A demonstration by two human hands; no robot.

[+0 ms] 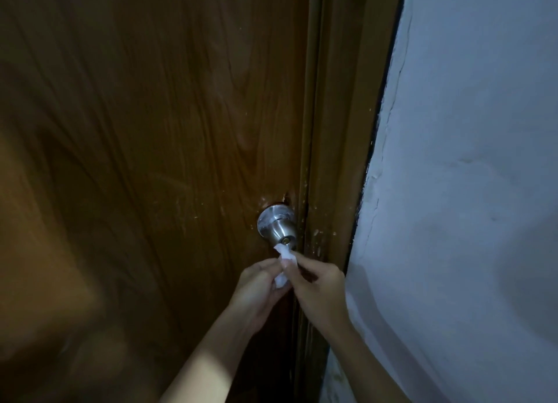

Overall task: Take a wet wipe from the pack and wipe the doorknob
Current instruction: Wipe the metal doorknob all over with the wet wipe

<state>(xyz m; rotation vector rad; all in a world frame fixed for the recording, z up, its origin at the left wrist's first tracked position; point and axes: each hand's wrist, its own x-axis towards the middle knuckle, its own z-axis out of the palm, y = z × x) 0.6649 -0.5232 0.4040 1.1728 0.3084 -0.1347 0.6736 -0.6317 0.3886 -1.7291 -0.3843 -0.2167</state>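
A round metal doorknob [278, 227] sticks out of a brown wooden door [151, 130], near the door's right edge. A crumpled white wet wipe [284, 257] hangs just below the knob, and its top end touches the knob's underside. My left hand [256, 291] pinches the lower part of the wipe. My right hand [317, 281] pinches its upper part with thumb and forefinger. Both hands are close together under the knob. No wipe pack is in view.
The brown door frame [341, 130] runs down right of the door. A pale painted wall [468, 191] with cracks fills the right side. The scene is dim. Small pale specks mark the wood around the knob.
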